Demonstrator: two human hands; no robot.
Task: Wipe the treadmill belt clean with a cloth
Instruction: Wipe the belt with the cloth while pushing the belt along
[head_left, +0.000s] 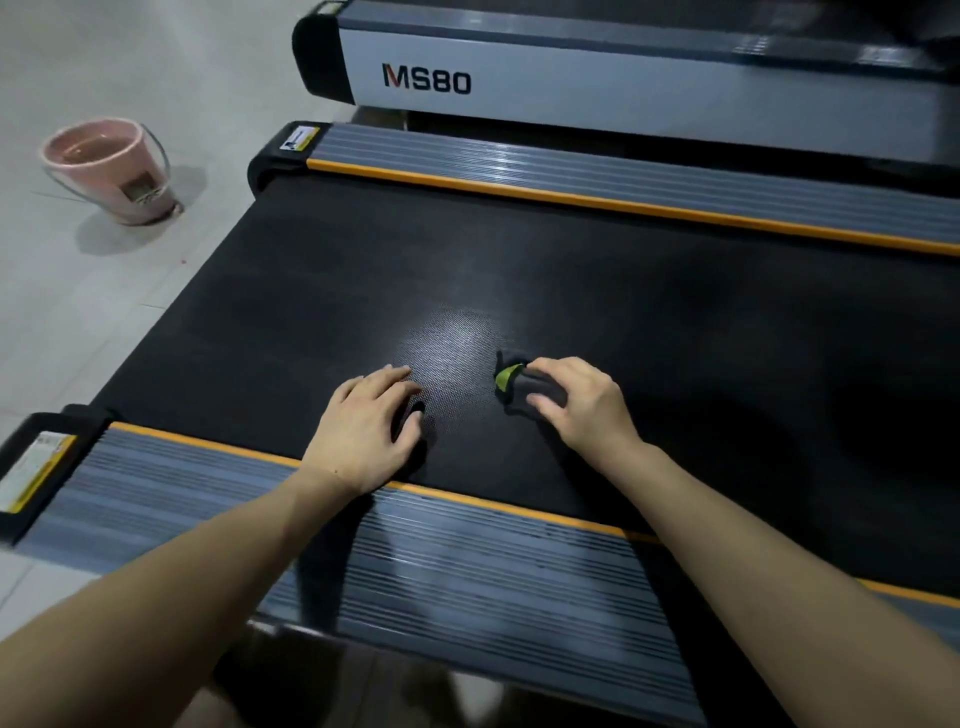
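The black treadmill belt runs across the middle of the view between two grey side rails with orange edging. My right hand grips a dark cloth with a green patch, bunched up and pressed onto the belt near its near edge. My left hand lies flat on the belt to the left of the cloth, fingers straight and spread, holding nothing. A shiny patch of reflected light sits on the belt between and just beyond the two hands.
The near ribbed side rail lies under my forearms; the far rail borders the belt's other side. A second treadmill marked MS80 stands behind. A pink bucket holding water stands on the tiled floor at the left.
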